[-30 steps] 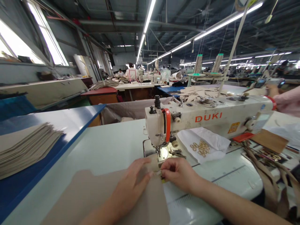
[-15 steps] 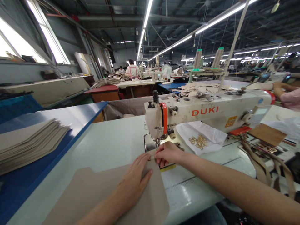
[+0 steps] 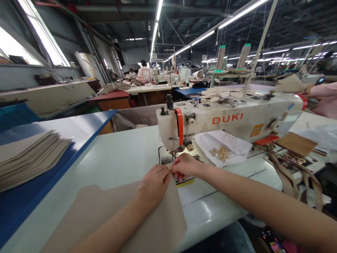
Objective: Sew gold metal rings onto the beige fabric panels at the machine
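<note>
A large beige fabric panel (image 3: 105, 214) lies on the pale sewing table (image 3: 123, 158) in front of me. My left hand (image 3: 154, 184) rests on its far corner with the fingers curled down onto the cloth. Beside it, my right hand (image 3: 185, 166) pinches the panel's edge just below the needle of the white DUKI sewing machine (image 3: 226, 119). The two hands almost touch. The needle area is partly hidden by my fingers.
A white cloth carrying several gold metal rings (image 3: 220, 153) lies under the machine arm. Beige straps (image 3: 292, 175) trail off at the right. A stack of beige panels (image 3: 28, 158) sits on a blue table at the left. Another person's sleeve (image 3: 325, 96) shows at far right.
Both hands have slid the panel's corner forward to the needle. My left hand's fingers, flat before, are now curled. The view has tilted slightly.
</note>
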The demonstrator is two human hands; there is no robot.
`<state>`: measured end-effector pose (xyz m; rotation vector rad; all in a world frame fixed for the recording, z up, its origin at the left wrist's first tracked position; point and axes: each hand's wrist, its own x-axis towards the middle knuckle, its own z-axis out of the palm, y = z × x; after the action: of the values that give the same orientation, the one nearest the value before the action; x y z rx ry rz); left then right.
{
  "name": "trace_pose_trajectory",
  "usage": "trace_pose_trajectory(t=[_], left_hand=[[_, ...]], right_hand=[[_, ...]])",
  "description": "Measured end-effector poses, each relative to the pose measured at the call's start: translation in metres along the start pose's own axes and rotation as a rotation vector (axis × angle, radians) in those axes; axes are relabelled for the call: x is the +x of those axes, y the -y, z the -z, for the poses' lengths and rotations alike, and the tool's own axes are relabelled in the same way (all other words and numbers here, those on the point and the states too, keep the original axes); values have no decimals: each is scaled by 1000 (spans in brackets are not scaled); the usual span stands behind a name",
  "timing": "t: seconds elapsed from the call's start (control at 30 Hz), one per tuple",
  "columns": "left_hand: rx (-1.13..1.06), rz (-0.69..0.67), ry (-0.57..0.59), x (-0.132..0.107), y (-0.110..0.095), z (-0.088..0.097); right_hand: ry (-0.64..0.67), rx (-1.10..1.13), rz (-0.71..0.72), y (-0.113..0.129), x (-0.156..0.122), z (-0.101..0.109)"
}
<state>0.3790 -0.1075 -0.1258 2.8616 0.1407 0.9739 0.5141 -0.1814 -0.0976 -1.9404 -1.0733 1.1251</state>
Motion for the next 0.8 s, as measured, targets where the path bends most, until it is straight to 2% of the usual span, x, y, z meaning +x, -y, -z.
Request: trace_pose_trajectory(t=[0.13, 0.23, 0.3, 0.4, 0.47, 0.57, 0.7, 0.8], left_hand=[[-5, 27, 16, 0, 2, -1], [-13, 36, 17, 0, 3, -1], [-24, 39, 14, 0, 3, -1], [-36, 42, 9, 0, 3, -1], [-40, 43, 7, 0, 2, 0], [-51, 39, 13, 1, 2, 2], [-76, 42, 50, 1, 3, 5], [-73, 49, 71, 1, 4, 4]], right_hand=[[-135, -186, 151, -9, -5, -1], [-260, -332, 312, -22, -20, 1], [-248, -461, 459, -32, -34, 4], [-151, -831, 820, -43, -52, 9], [-128, -1051, 1008, -46, -59, 11], [-173, -1135, 1082, -47, -58, 10], [-311, -1049, 1090, -46, -47, 3], [-311, -1012, 1090, -46, -39, -1]])
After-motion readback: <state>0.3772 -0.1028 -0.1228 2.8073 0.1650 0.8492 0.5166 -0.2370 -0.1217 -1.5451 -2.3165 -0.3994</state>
